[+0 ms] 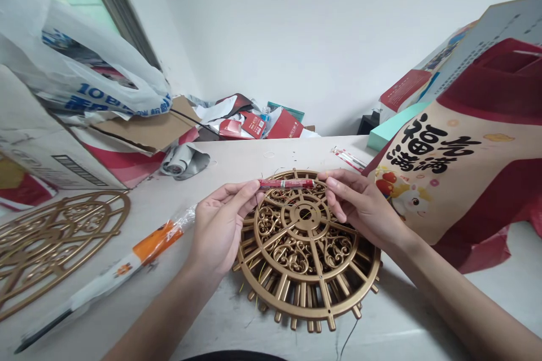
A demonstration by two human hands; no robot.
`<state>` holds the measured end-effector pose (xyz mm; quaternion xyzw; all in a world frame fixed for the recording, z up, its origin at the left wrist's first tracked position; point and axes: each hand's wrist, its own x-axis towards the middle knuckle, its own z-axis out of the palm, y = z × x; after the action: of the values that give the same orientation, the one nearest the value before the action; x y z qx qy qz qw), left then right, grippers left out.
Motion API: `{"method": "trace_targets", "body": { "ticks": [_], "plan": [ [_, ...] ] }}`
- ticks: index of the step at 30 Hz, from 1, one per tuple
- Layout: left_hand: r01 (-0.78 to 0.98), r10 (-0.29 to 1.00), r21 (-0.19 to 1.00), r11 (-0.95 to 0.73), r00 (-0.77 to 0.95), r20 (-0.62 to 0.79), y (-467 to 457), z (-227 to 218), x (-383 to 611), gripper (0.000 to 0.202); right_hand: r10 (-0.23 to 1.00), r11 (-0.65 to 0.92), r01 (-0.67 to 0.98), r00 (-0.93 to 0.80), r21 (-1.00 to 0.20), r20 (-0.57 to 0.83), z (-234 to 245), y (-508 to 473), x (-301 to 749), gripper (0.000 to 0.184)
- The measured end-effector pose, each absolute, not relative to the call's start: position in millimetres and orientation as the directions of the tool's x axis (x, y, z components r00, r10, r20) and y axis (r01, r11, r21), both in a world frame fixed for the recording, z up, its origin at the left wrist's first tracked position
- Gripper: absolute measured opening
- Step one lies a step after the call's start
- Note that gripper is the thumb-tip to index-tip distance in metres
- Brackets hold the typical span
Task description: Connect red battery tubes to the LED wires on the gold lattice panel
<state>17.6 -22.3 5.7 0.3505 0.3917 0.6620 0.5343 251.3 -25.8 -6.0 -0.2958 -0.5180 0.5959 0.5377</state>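
Observation:
My left hand (226, 220) pinches the left end of a slim red pen-like stick (288, 183), with thumb and fingers closed on it. The stick lies level and has a pale band near its middle. Just past its right end is my right hand (359, 203), thumb and index finger pressed together; what they pinch, if anything, is too small to tell. Below both hands lies a round gold openwork ornament (315, 279) with scrolls, spokes and a toothed rim. A few thin dark and yellow threads show around its edge.
On the left are another gold openwork disc (55, 237), a long plastic-wrapped item with an orange part (156, 242), a cardboard box (38, 130) and a white plastic bag (97, 67). A red and beige gift bag (457, 163) stands right. Red packets (254, 124) pile up behind.

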Motion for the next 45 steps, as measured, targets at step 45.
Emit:
{"method": "trace_targets", "body": {
  "ticks": [45],
  "plan": [
    [-0.382, 0.990, 0.920, -0.087, -0.138, 0.037, -21.0, 6.9, 18.2, 0.015, 0.929, 0.145, -0.209, -0.307, -0.967, 0.206, -6.5, -29.6, 248.4, 0.033]
  ]
}}
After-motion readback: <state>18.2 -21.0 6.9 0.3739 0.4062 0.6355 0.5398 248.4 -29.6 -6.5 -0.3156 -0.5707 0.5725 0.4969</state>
